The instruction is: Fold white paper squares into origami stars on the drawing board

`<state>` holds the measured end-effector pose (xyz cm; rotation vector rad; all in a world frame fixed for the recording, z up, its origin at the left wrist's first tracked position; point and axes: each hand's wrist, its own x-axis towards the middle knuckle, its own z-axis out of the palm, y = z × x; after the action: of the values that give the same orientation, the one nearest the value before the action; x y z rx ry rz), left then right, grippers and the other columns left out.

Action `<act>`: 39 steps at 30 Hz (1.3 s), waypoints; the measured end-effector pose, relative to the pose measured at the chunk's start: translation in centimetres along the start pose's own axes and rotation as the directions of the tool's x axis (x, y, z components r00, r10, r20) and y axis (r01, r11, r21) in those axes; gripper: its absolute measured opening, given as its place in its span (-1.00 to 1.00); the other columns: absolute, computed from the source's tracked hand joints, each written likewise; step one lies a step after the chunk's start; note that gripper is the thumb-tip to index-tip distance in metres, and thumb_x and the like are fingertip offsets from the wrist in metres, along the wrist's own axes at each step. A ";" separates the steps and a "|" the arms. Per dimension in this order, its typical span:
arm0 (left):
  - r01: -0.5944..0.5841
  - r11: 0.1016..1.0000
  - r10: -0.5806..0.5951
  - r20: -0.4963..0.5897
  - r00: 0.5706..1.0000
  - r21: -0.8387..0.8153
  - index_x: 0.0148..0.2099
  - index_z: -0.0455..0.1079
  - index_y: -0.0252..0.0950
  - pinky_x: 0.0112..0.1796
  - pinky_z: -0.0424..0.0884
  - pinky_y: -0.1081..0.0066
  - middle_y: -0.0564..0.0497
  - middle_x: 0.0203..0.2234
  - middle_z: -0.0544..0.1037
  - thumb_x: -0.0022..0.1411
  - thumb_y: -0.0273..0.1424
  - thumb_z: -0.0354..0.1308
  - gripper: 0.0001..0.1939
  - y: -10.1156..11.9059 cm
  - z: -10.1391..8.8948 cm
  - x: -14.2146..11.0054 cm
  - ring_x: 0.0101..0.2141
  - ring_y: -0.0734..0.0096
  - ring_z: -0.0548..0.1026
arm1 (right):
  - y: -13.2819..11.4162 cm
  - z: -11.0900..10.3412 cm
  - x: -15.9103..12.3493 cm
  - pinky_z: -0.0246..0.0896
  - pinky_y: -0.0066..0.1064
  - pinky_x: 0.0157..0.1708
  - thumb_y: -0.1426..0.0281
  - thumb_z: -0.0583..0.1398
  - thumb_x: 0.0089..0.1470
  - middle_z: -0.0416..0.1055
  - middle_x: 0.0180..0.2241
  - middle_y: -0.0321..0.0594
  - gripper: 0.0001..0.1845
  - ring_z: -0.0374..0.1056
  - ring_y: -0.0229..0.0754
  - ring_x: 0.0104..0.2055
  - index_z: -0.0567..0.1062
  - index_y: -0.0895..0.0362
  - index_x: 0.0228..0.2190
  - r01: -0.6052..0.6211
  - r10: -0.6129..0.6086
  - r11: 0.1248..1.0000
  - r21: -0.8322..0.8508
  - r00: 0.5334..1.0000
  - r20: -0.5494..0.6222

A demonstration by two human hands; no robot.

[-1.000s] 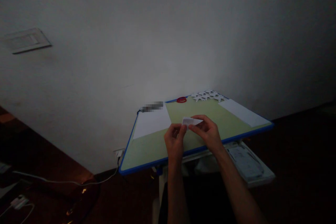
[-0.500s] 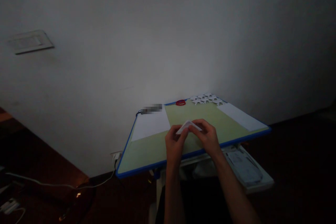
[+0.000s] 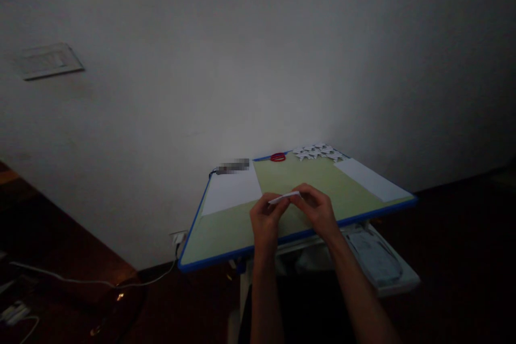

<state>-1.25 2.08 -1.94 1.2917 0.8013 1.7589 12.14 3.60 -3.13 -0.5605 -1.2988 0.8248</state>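
Between my two hands is a small piece of folded white paper (image 3: 284, 197), held above the near part of the green tabletop (image 3: 226, 236). My left hand (image 3: 266, 216) pinches its left end, thumb on the near side. At the right end, the thumb and fingers of my right hand (image 3: 316, 208) are closed on the same paper. It shows as a narrow, slightly slanted strip, seen nearly edge-on. The fingertips behind it are partly hidden.
White sheets lie on the table's left (image 3: 231, 193) and right (image 3: 373, 180). Red-handled scissors (image 3: 278, 157) and several folded white paper pieces (image 3: 316, 151) rest along the back edge, against the wall. Below the right front edge sits an open drawer (image 3: 379, 263). A white cable (image 3: 80, 281) runs at lower left.
The folded paper has turned from a peaked triangle shape to a thin, nearly flat strip. My left hand has shifted slightly left; both hands keep hold.
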 end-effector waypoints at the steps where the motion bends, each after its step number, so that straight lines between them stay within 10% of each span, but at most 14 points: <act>1: -0.008 1.000 0.008 0.010 1.000 0.009 -0.41 0.52 -0.31 -0.31 0.39 0.47 0.07 -0.52 0.52 0.00 -0.34 0.47 -0.79 0.0 0.0 0.0 -0.41 0.44 0.46 | 0.1 0.0 0.0 0.27 -0.36 -0.26 0.24 0.37 0.07 0.41 -0.41 -0.28 -0.81 0.33 -0.17 -0.30 0.56 0.08 -0.42 0.002 -0.002 1.000 0.003 1.000 -0.008; 39: -0.070 0.979 0.086 -0.076 0.993 0.191 -0.45 0.42 -0.30 -0.39 0.30 0.47 0.07 -0.59 0.43 0.31 -0.06 0.17 -0.56 -0.6 -0.2 0.2 -0.49 0.45 0.39 | -0.2 0.4 0.2 0.30 -0.35 -0.35 0.13 0.40 -0.04 0.46 -0.45 -0.29 -0.71 0.36 -0.16 -0.39 0.58 0.08 -0.39 -0.138 0.135 0.989 -0.046 0.988 -0.068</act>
<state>-1.31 2.51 -2.38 1.3963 0.9973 1.8452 11.84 3.61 -2.76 -0.7177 -1.2344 0.8810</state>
